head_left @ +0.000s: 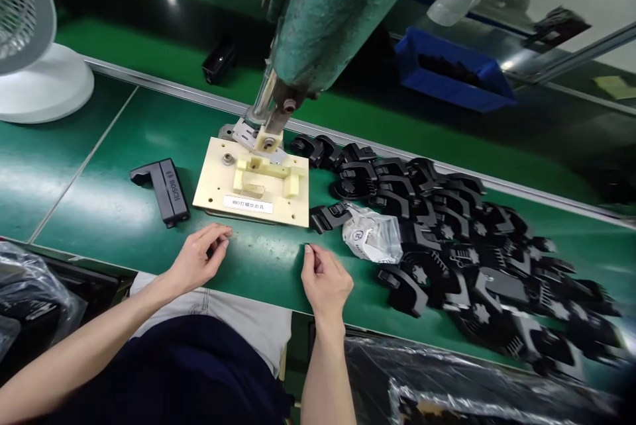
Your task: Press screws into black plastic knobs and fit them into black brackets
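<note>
The person's left hand (199,259) hangs over the green worktop (265,266), fingers loosely curled, thumb slightly apart; the BOSCH-marked black part (165,194) lies at its eleven o'clock, the cream fixture (211,183) at one. The right hand (328,284) has thumb and fingers pressed together; a plastic bag (368,234) sits between one and two o'clock.

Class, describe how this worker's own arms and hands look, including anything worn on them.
The left hand and right hand are bare, with no gloves and no rings to be seen. The left forearm and right forearm show no watch or bracelet. No sleeves are in view; the top is dark navy.
</note>
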`<state>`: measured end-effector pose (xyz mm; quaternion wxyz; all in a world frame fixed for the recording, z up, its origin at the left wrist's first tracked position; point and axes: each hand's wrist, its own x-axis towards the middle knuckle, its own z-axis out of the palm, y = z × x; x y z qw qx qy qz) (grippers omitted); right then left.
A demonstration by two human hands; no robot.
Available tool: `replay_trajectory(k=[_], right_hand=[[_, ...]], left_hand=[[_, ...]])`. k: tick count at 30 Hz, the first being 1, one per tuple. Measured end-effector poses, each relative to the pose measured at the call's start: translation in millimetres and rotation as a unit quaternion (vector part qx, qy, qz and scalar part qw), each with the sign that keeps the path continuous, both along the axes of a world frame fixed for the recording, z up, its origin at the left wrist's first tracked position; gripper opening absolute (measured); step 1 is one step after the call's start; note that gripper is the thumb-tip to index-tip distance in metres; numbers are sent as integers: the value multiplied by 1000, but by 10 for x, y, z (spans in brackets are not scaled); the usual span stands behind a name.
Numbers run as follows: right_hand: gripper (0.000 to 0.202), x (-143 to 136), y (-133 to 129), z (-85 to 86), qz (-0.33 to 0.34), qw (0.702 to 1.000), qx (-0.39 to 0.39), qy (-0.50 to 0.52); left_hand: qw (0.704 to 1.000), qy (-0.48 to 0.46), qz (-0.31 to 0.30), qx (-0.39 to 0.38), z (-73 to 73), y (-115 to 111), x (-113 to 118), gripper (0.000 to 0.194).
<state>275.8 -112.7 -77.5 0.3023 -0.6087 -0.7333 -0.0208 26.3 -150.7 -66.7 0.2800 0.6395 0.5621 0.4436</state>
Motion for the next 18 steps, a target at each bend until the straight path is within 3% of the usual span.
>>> replay_trajectory(k=[6, 12, 18], right_hand=[[52, 48, 125, 67, -68, 993, -70, 73], [61, 91, 327, 276, -20, 978, -207, -33], [62, 34, 312, 310, -42, 969, -232, -78]], left_hand=[[1000, -1, -3, -14, -19, -51, -38, 20], [1000, 9, -5, -28, -26, -67, -46, 21], [999, 39, 2, -24, -24, -68, -40, 20]])
